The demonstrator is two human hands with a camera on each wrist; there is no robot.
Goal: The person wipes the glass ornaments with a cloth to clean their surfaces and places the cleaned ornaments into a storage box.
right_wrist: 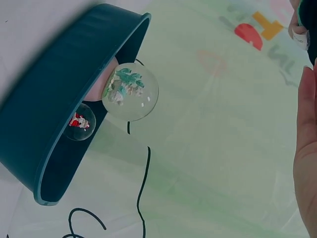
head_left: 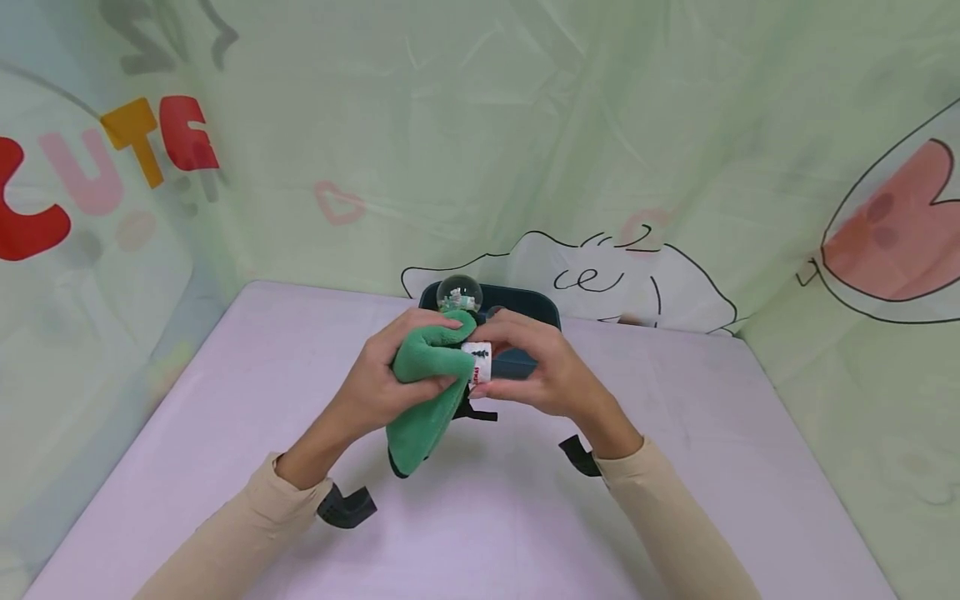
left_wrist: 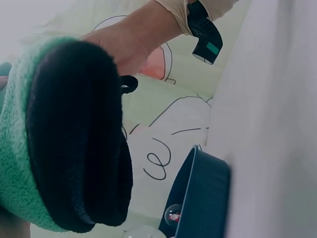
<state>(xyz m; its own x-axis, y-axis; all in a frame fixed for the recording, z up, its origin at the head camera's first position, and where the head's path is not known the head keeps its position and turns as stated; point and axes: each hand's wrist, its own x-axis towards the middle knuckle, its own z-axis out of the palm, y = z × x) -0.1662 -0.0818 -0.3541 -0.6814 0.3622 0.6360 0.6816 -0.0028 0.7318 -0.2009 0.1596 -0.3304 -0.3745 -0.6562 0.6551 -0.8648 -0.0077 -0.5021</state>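
Observation:
A green cloth with a dark underside is gripped in my left hand. In the left wrist view the dark side of the cloth faces the camera. My right hand pinches a white snow globe base printed with a dark tree and red marks. The cloth folds up against this base, and any glass above it is hidden. Both hands are raised over the table, in front of a dark blue bin.
A large snow globe with a pink base rises above the bin's rim. Beside it in the bin sits a smaller globe with a red and white figure. The pale table ends at a printed curtain behind the bin.

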